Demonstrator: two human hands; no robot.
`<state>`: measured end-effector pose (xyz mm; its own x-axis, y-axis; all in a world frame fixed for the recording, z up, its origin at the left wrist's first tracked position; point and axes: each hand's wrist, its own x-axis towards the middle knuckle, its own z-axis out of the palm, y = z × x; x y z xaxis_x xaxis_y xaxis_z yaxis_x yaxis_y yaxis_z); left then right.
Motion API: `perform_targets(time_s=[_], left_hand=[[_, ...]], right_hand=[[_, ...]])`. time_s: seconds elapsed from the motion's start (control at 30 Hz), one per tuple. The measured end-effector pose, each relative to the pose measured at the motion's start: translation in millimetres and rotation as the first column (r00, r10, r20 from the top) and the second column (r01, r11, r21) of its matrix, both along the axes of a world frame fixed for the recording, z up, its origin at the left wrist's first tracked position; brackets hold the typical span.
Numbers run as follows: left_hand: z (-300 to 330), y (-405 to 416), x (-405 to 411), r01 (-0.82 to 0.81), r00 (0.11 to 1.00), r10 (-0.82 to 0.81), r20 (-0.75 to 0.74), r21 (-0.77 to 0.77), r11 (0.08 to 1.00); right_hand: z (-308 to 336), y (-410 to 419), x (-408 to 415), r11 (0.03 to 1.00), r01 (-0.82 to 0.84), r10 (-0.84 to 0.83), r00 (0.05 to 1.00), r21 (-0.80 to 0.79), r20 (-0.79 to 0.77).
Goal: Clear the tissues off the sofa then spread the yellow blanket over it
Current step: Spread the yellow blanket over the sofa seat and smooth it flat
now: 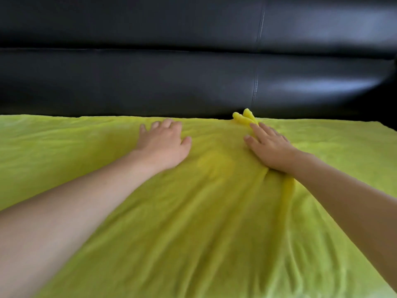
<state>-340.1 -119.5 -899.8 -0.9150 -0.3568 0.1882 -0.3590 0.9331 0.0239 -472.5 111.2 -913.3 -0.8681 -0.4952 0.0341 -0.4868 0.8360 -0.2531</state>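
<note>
yellow blanket (204, 211): lies spread across the seat of the black sofa (193, 78), far edge at the backrest | my left hand (164, 145): flat on it, palm down, fingers splayed, holding nothing | my right hand (268, 147): flat too, fingers extended, pressing a bunched fold (246, 117) near the backrest

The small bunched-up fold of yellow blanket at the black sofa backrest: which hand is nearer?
Right. The right hand lies with fingertips touching the bunched-up fold; the left hand rests flat, well to its left.
</note>
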Motion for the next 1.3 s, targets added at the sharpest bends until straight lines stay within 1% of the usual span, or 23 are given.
perform_targets(time_s=[0.03, 0.07, 0.1, 0.13, 0.2, 0.33, 0.43, 0.53, 0.6, 0.67, 0.73, 0.83, 0.87, 0.93, 1.0, 1.07, 1.2, 1.3], left_hand=[[1.7, 20.3, 1.1, 0.061, 0.998, -0.059, -0.029, 0.053, 0.997], [0.9, 39.8, 2.9, 0.116, 0.993, -0.114, -0.024, 0.129, 0.985], [-1.5, 59.1, 5.3, 0.146, 0.988, -0.152, 0.015, 0.197, 0.970], [-7.9, 69.7, 7.2, 0.152, 0.982, -0.172, 0.073, 0.228, 0.962], [-20.4, 78.4, 12.3, 0.138, 0.975, -0.166, 0.150, 0.180, 0.974], [-19.6, 85.8, 15.3, 0.088, 0.987, -0.100, 0.123, 0.103, 0.991], [-14.1, 110.5, 9.6, 0.115, 0.989, -0.120, 0.091, 0.055, 0.992], [-8.9, 133.9, -12.4, 0.154, 0.982, -0.162, 0.098, 0.081, 0.985], [-3.9, 140.5, -39.9, 0.115, 0.985, -0.131, 0.116, 0.132, 0.984], [0.7, 140.5, -67.8, 0.039, 0.989, -0.064, 0.131, 0.189, 0.981], [2.4, 137.3, -94.6, -0.024, 0.990, -0.012, 0.139, 0.253, 0.967], [-0.7, 134.4, -129.0, -0.065, 0.988, 0.017, 0.156, 0.307, 0.949], [-2.4, 135.0, -139.0, -0.071, 0.985, 0.018, 0.170, 0.309, 0.948], [-5.3, 137.4, -153.4, -0.082, 0.975, 0.018, 0.223, 0.281, 0.956], [-8.4, 138.8, -164.6, -0.107, 0.958, 0.037, 0.284, 0.237, 0.966], [-9.8, 136.4, -168.9, -0.137, 0.949, 0.064, 0.310, 0.219, 0.966], [-11.7, 135.3, -174.8, -0.150, 0.942, 0.077, 0.326, 0.203, 0.968], [-12.2, 137.9, -177.2, -0.161, 0.941, 0.090, 0.327, 0.197, 0.967]], right_hand=[[-0.3, 12.6, -2.9, 1.000, 0.003, -0.003, 1.000, -0.001, 0.001], [-0.9, 25.0, -5.7, 1.000, 0.005, -0.005, 1.000, 0.020, 0.010], [-1.3, 39.9, -9.3, 0.999, 0.009, -0.010, 1.000, 0.053, 0.024], [-2.9, 51.8, -13.5, 0.996, 0.019, -0.022, 0.999, 0.089, 0.039], [-4.0, 79.1, -20.7, 0.991, 0.039, -0.047, 0.997, 0.127, 0.062], [-3.4, 127.9, -35.4, 0.980, 0.096, -0.104, 0.994, 0.172, 0.038], [-4.8, 141.2, -47.7, 0.972, 0.123, -0.131, 0.991, 0.201, 0.028], [-0.9, 133.8, -59.9, 0.979, 0.135, -0.130, 0.991, 0.153, -0.045], [4.1, 124.7, -69.7, 0.985, 0.109, -0.095, 0.989, 0.134, -0.112], [9.1, 117.0, -81.6, 0.990, 0.077, -0.063, 0.991, 0.115, -0.122], [13.7, 113.5, -97.2, 0.996, 0.052, -0.047, 0.996, 0.067, -0.076], [17.3, 111.0, -123.4, 0.999, 0.028, -0.025, 0.997, -0.037, 0.069], [15.4, 110.6, -132.6, 0.999, 0.017, -0.014, 0.995, -0.027, 0.104], [6.3, 111.5, -148.3, 0.997, -0.053, 0.044, 0.989, 0.061, 0.143], [-5.3, 118.5, -169.2, 0.984, -0.094, 0.074, 0.989, 0.150, 0.129], [-12.5, 130.0, -190.1, 0.982, -0.020, 0.000, 0.995, 0.189, 0.105], [-16.4, 151.3, -208.3, 0.957, 0.195, -0.216, 0.973, 0.213, 0.078], [-15.5, 152.1, -212.2, 0.931, 0.265, -0.288, 0.956, 0.253, 0.061]])
